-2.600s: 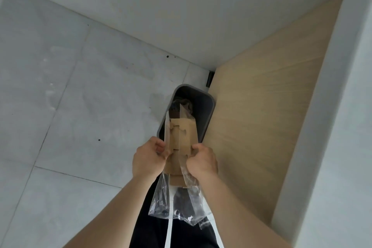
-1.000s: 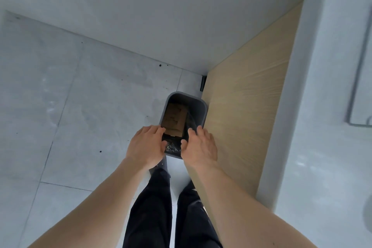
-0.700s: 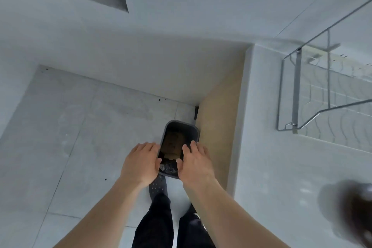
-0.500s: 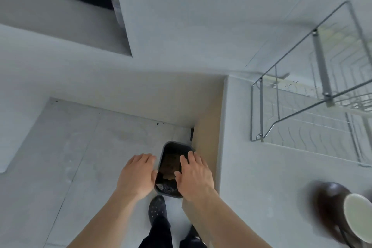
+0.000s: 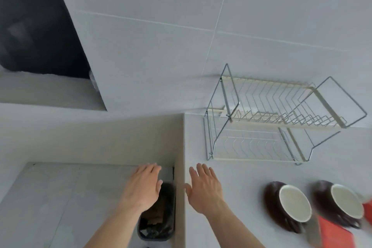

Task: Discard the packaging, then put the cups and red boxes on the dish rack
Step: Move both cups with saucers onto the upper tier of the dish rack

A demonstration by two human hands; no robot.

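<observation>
Brown cups (image 5: 292, 205) with white insides stand on the bench (image 5: 241, 187), right of both empty, spread hands. Right hand (image 5: 205, 189) is nearer them than left hand (image 5: 143, 186); dish rack (image 5: 271, 125) stands beyond.

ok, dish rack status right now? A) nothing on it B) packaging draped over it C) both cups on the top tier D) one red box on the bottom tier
A: both tiers of the dish rack show bare wire, while the two cups sit on the counter.
</observation>
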